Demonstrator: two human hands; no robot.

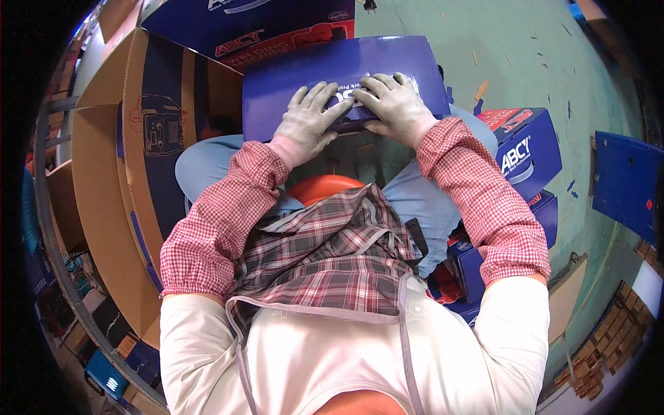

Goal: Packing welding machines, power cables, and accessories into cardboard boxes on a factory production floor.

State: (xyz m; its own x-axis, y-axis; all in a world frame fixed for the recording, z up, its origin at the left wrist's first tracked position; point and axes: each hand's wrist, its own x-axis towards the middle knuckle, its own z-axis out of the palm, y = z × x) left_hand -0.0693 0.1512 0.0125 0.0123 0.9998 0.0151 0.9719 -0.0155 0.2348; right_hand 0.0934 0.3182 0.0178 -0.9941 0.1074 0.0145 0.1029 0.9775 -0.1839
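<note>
flat box (290,83) on lap | both hands on it | open carton (117,173) left | stacked boxes (526,149) right

Blue box (304,76) near edge hidden under gloved hands; stool (324,188) mostly covered.

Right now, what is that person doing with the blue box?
A person sits on an orange stool with a flat blue cardboard box resting across their knees. Both gloved hands press down on it side by side: the left hand and the right hand lie palm down with fingers spread near the box's middle. More folded blue boxes are stacked at the person's right, and a big open brown carton stands at their left.
</note>
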